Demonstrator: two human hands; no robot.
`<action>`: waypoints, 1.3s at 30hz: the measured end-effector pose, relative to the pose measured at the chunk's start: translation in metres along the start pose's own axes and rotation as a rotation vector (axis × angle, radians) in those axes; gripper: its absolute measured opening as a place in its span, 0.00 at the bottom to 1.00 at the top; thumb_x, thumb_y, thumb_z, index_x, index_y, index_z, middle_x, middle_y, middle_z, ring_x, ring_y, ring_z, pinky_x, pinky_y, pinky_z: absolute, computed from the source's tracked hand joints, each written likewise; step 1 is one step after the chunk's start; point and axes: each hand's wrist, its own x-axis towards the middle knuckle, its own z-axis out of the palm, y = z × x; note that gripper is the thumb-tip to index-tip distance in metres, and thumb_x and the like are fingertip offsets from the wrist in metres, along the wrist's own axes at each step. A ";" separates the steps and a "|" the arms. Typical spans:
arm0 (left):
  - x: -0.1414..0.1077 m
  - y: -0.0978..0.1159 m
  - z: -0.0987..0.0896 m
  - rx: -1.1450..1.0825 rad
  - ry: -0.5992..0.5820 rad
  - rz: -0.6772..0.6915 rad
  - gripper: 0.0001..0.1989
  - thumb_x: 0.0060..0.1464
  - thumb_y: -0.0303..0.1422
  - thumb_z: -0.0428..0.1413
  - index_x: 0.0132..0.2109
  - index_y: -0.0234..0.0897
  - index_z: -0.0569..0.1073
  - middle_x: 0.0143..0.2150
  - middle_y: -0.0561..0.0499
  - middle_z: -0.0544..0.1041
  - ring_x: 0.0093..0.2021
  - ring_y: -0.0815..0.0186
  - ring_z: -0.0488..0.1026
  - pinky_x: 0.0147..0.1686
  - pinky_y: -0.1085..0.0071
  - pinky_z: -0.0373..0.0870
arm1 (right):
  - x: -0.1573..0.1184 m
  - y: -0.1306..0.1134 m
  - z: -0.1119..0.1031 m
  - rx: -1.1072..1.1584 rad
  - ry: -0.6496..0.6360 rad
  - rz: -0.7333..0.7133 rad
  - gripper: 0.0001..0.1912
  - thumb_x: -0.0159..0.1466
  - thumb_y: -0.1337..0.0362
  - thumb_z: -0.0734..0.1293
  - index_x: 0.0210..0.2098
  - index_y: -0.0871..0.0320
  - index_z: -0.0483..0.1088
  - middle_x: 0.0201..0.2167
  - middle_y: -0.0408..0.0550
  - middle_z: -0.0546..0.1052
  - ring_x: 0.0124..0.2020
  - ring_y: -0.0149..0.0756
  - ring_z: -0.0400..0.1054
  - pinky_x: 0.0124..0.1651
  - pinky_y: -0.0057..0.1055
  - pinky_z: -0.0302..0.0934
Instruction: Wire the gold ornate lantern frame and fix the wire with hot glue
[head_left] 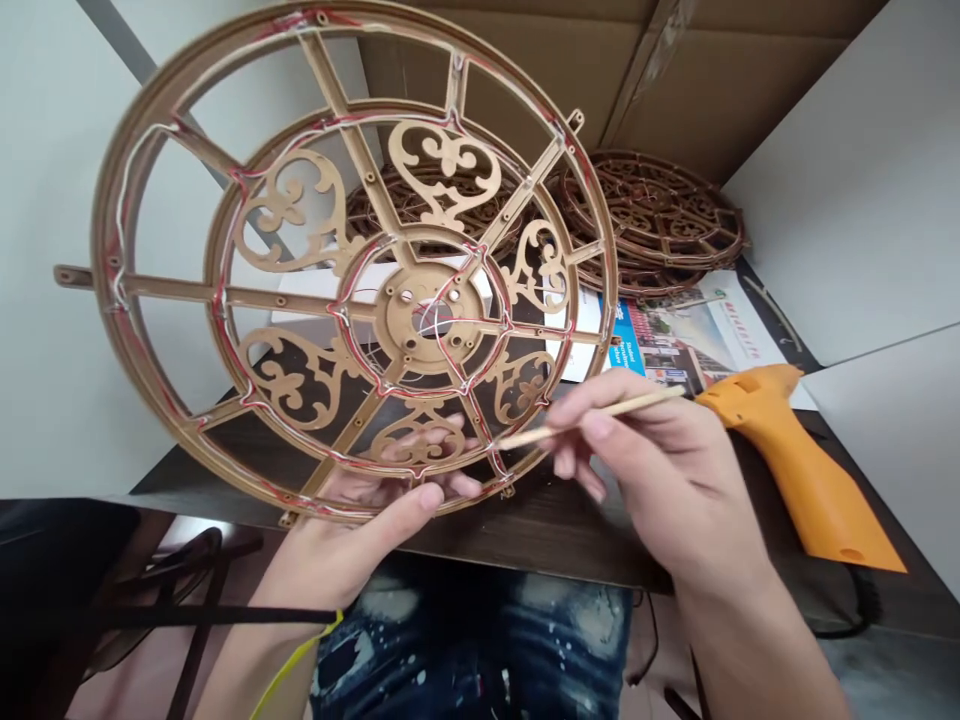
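A tan round openwork frame (367,190) with spokes, scroll ornaments and a hub stands tilted up before me. Red and white wires run along its rings and spokes. My left hand (375,510) grips its lower rim, the thumb in front and the fingers behind, partly seen through the openings. Pinched in my right hand (652,460) is a thin wooden stick (637,402). Its tip is at the wires on a lower right spoke, near the outer ring; whether it presses on them I cannot tell.
Similar round frames (660,215) lie stacked at the back right, on printed papers (697,330). An orange heat gun (814,460) with a black cord lies on the dark table (570,530) at right. Behind stands a cardboard box (570,60); white panels flank both sides.
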 end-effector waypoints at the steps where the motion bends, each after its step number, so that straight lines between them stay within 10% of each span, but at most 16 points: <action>1: -0.001 0.000 0.001 -0.031 0.018 -0.015 0.08 0.64 0.40 0.62 0.47 0.48 0.85 0.45 0.53 0.87 0.54 0.54 0.82 0.66 0.54 0.71 | -0.004 0.002 0.000 0.116 0.033 0.039 0.09 0.73 0.63 0.64 0.40 0.57 0.76 0.29 0.44 0.77 0.25 0.28 0.70 0.20 0.23 0.60; 6: -0.004 -0.003 0.003 -0.129 0.002 -0.052 0.09 0.63 0.39 0.62 0.47 0.45 0.84 0.44 0.51 0.87 0.53 0.53 0.82 0.64 0.53 0.73 | -0.033 0.003 0.015 -0.035 0.239 0.017 0.07 0.72 0.66 0.66 0.44 0.53 0.77 0.32 0.43 0.78 0.28 0.27 0.71 0.25 0.22 0.66; 12: -0.002 -0.004 0.000 -0.056 -0.034 -0.036 0.08 0.65 0.38 0.61 0.47 0.46 0.84 0.49 0.52 0.87 0.57 0.54 0.80 0.63 0.56 0.75 | -0.039 -0.003 0.031 -0.533 0.108 -0.274 0.12 0.66 0.75 0.67 0.47 0.58 0.75 0.38 0.45 0.80 0.38 0.29 0.75 0.45 0.26 0.71; 19: 0.002 0.000 0.005 -0.058 -0.027 -0.006 0.08 0.65 0.38 0.60 0.43 0.44 0.84 0.49 0.51 0.86 0.57 0.53 0.80 0.63 0.55 0.73 | -0.044 -0.009 0.045 0.035 0.266 -0.076 0.13 0.73 0.71 0.62 0.48 0.52 0.76 0.41 0.48 0.80 0.34 0.33 0.77 0.26 0.27 0.71; 25: 0.001 -0.002 0.003 -0.120 -0.024 -0.034 0.08 0.65 0.37 0.61 0.44 0.42 0.84 0.45 0.49 0.87 0.54 0.55 0.81 0.62 0.58 0.74 | -0.050 0.001 0.036 -0.384 0.234 -0.163 0.15 0.70 0.72 0.63 0.52 0.56 0.76 0.42 0.49 0.79 0.39 0.35 0.75 0.42 0.32 0.73; 31: 0.004 0.002 -0.001 -0.031 -0.092 -0.024 0.10 0.65 0.40 0.60 0.47 0.46 0.84 0.51 0.51 0.86 0.60 0.53 0.78 0.66 0.55 0.70 | -0.046 -0.008 0.037 -0.323 0.039 -0.213 0.15 0.69 0.74 0.62 0.50 0.56 0.74 0.40 0.45 0.79 0.39 0.31 0.74 0.41 0.28 0.70; 39: 0.001 -0.003 -0.001 -0.040 -0.080 0.015 0.09 0.66 0.38 0.59 0.45 0.47 0.85 0.49 0.53 0.86 0.58 0.54 0.79 0.65 0.56 0.72 | -0.047 -0.004 0.026 -0.526 0.121 -0.154 0.10 0.67 0.75 0.65 0.45 0.56 0.73 0.34 0.41 0.75 0.33 0.25 0.70 0.37 0.23 0.65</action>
